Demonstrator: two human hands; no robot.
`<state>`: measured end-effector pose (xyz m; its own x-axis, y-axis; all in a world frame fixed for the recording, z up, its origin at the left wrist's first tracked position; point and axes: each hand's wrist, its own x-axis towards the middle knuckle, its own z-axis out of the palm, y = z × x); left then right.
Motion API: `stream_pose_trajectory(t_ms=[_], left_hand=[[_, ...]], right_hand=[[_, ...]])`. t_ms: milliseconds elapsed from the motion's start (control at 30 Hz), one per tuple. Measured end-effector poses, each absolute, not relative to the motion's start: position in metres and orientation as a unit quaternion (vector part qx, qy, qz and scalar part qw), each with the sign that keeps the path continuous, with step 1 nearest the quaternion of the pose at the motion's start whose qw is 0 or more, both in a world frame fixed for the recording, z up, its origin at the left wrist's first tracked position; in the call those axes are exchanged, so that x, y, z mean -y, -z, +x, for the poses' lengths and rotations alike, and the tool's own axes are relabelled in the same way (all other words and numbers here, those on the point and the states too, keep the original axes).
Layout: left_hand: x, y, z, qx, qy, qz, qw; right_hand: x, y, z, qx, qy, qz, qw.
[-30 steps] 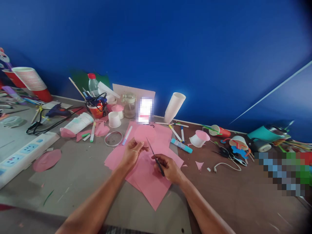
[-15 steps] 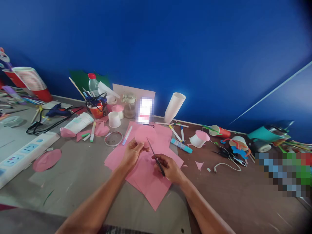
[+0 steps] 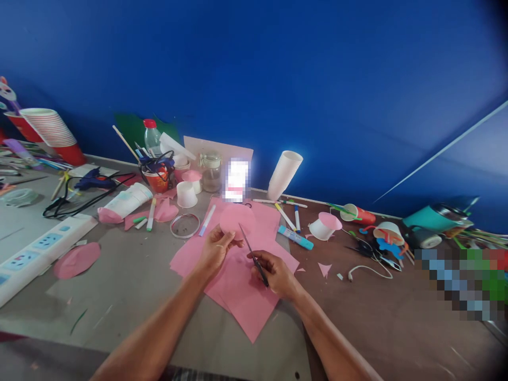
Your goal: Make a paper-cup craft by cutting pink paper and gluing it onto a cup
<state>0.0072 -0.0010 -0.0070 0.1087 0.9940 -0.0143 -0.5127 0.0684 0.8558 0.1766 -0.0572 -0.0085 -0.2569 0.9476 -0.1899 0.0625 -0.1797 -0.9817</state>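
Between the thumb and fingers of my left hand (image 3: 216, 247) is a round piece of pink paper (image 3: 238, 218), held by its lower edge. My right hand (image 3: 275, 272) grips black-handled scissors (image 3: 259, 267); their blades point up and left, with the tip at the right part of the round paper. Whether the tip touches the paper I cannot tell. Beneath both hands, sheets of pink paper (image 3: 248, 312) lie overlapping on the table.
Left of the sheets are a clear tape roll (image 3: 184, 226), a white paper cup (image 3: 186, 194) and a power strip (image 3: 47, 243). To the right lie a blue glue stick (image 3: 295, 237) and a pink-topped cup (image 3: 325, 226). A tilted cup stack (image 3: 283, 174) stands by the wall.
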Motion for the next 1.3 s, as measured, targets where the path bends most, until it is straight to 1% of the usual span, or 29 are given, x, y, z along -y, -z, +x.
stream_pose_trajectory(t_ms=[1300], left_hand=[[0.0014,0.0045,0.0076,-0.337,-0.579,0.354,0.653]], right_hand=[[0.0579,0.0063,0.1794,0.538,-0.582,-0.485,0.369]])
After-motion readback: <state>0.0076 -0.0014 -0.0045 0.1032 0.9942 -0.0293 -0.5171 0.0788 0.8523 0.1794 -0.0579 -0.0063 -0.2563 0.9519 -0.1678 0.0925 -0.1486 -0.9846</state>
